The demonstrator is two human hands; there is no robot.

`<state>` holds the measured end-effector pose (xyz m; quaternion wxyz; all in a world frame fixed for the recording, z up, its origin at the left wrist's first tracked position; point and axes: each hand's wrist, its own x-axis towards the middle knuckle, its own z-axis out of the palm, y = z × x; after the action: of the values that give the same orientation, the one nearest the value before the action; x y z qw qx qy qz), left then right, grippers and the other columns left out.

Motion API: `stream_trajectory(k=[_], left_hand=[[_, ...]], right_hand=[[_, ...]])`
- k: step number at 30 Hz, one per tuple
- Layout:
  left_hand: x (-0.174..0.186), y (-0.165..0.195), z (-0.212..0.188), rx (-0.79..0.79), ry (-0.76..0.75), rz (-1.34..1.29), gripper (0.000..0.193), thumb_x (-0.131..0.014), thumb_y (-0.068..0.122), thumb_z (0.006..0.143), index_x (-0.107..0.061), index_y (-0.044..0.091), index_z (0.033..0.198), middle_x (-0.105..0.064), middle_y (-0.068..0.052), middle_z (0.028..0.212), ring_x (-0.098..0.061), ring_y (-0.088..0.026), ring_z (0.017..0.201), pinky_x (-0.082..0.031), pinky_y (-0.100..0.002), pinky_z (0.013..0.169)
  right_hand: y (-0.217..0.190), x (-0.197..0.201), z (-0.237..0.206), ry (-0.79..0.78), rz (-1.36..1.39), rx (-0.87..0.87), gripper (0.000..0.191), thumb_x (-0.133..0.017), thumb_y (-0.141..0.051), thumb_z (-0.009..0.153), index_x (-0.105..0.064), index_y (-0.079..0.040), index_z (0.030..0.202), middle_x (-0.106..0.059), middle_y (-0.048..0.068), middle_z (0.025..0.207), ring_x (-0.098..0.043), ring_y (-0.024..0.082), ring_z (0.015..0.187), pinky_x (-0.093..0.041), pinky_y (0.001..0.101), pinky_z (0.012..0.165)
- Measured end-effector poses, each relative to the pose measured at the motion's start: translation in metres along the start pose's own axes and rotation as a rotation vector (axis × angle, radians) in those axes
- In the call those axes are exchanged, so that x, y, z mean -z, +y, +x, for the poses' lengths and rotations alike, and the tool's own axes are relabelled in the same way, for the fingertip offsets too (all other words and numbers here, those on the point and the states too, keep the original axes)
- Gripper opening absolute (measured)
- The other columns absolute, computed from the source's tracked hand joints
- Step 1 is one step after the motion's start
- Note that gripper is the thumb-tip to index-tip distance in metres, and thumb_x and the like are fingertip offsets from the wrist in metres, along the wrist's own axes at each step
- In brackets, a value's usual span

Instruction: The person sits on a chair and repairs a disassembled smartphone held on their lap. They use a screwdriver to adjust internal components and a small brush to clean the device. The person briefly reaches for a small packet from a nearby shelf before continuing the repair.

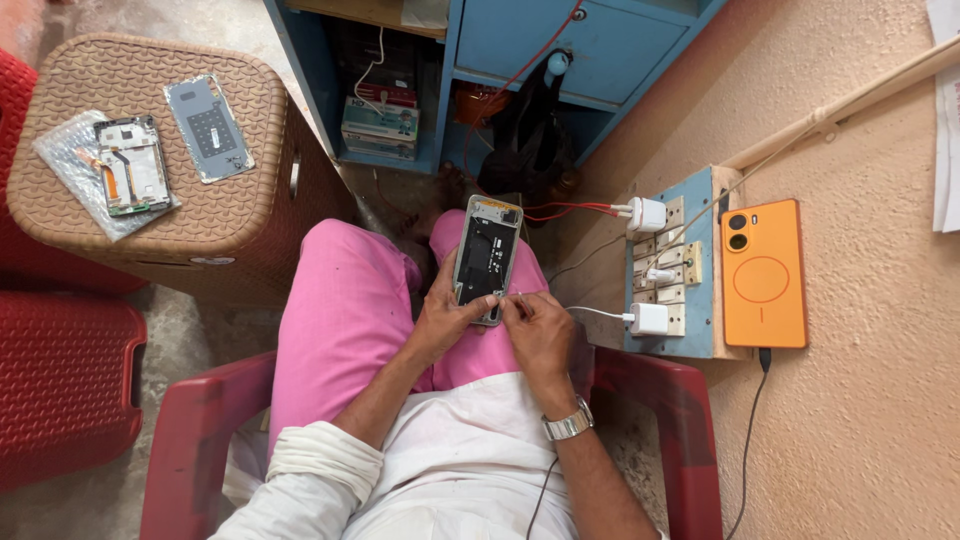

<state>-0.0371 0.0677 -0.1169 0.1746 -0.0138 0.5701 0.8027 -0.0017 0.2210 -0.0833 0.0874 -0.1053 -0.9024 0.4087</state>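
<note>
A brown wicker stool [230, 200] stood left, bearing two phone parts. Over the pink lap, the left hand [445, 322] gripped an opened phone [486, 258]; the right hand [540, 330] pinched a thin tool at its lower edge.

Pink trousers [340, 310]; orange phone [764, 272]; brown woven-pattern stool [200, 170]; red chair [190, 440]; blue cabinet [560, 50].

Brown woven stool [230, 190] carries 2 phone parts: frame [131, 165] on bubble wrap [62, 150], grey back panel [209, 129] just beside. Blue switchboard box [700, 335] carries orange phone [764, 273].
</note>
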Motion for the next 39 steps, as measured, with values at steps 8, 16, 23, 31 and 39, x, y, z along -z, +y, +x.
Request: stream_trajectory(k=[8, 16, 23, 31, 39], left_hand=[[0.0, -0.003, 0.001, -0.096, -0.048, -0.054, 0.086, -0.077, 0.0, 0.088, -0.03, 0.011, 0.16, -0.066, -0.006, 0.116, -0.067, -0.011, 0.094, -0.063, -0.026, 0.066], [-0.001, 0.004, 0.003, 0.061, 0.016, -0.12, 0.087, -0.075, -0.002, 0.082, -0.032, 0.014, 0.155, -0.067, -0.005, 0.106, -0.068, -0.011, 0.076, -0.059, -0.026, 0.053], [0.002, 0.007, 0.003, 0.098, 0.01, -0.186, 0.089, -0.077, -0.001, 0.08, -0.034, 0.015, 0.156, -0.068, -0.005, 0.106, -0.069, -0.012, 0.077, -0.059, -0.026, 0.053], [0.005, 0.007, 0.004, 0.149, -0.001, -0.198, 0.087, -0.078, 0.002, 0.078, -0.036, 0.014, 0.154, -0.069, -0.006, 0.105, -0.069, -0.012, 0.074, -0.059, -0.026, 0.051], [0.006, 0.004, 0.006, 0.118, 0.017, -0.161, 0.086, -0.079, 0.004, 0.078, -0.037, 0.012, 0.153, -0.069, -0.006, 0.107, -0.07, -0.012, 0.076, -0.059, -0.025, 0.051]], right_hand=[[0.023, -0.013, 0.006, -0.016, -0.083, 0.086, 0.016, -0.072, -0.016, 0.082, -0.066, -0.001, 0.084, -0.068, 0.015, 0.084, -0.068, 0.031, 0.073, -0.054, 0.042, 0.066], [0.048, 0.014, 0.016, -0.199, 0.325, -0.214, 0.023, -0.057, -0.023, 0.099, -0.064, -0.003, 0.09, -0.05, -0.003, 0.069, -0.043, 0.006, 0.059, -0.036, 0.0266, 0.051], [0.066, 0.04, 0.02, 0.008, -0.138, -0.313, 0.033, -0.054, -0.029, 0.102, -0.066, 0.0, 0.093, -0.058, 0.009, 0.062, -0.062, 0.025, 0.059, -0.046, 0.0393, 0.06], [0.051, 0.047, 0.013, -0.01, -0.328, -0.165, 0.049, -0.064, -0.041, 0.093, -0.066, 0.001, 0.117, -0.066, 0.015, 0.105, -0.07, 0.029, 0.086, -0.056, 0.0416, 0.075], [-0.003, 0.033, -0.012, -0.133, -0.185, 0.158, 0.033, -0.062, -0.029, 0.101, -0.073, -0.009, 0.124, -0.066, 0.011, 0.098, -0.065, 0.026, 0.091, -0.054, 0.0392, 0.077]])
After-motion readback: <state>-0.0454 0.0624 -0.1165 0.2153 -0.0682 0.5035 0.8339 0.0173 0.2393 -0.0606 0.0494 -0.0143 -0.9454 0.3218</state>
